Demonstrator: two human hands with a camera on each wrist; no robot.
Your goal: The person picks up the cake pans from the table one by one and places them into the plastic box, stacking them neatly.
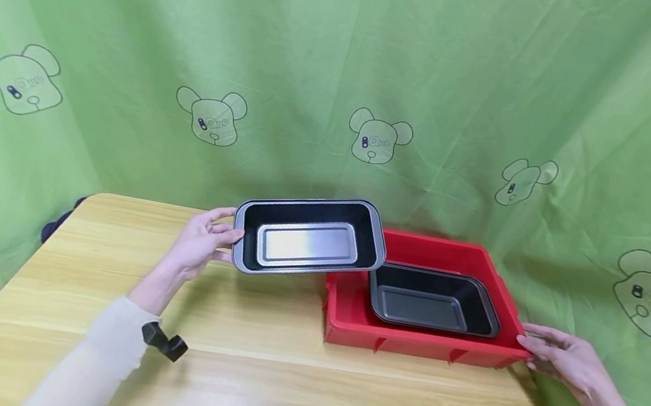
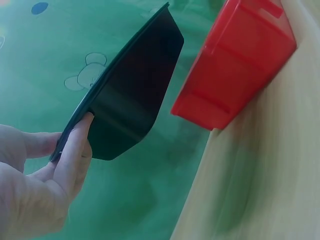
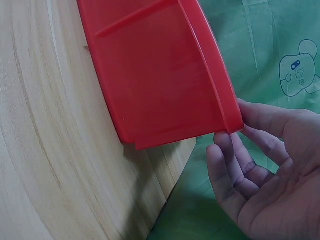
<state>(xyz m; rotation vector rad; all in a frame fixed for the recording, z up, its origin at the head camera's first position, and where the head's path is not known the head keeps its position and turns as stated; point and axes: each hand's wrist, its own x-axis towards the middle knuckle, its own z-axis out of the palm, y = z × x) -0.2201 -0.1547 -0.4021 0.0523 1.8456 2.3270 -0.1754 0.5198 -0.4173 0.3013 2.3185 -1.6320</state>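
Note:
A dark rectangular loaf pan [image 1: 307, 245] is raised above the table, tilted so its inside and shiny base face the head camera. My left hand [image 1: 202, 241] pinches its left end, thumb on one side of the rim and fingers behind, as the left wrist view also shows. A second loaf pan [image 1: 423, 305] lies inside a red plastic bin [image 1: 418, 345], toward its right part. At the bin's front right corner, my right hand [image 1: 566, 362] grips the rim, with the thumb and fingers [image 3: 225, 145] on either side of that corner.
The wooden table [image 1: 252, 385] extends under the bin and toward the camera. A green curtain [image 1: 314, 57] printed with mouse heads hangs behind and along the sides. Something dark [image 1: 54, 222] shows past the table's left edge. The bin stands near the table's right edge.

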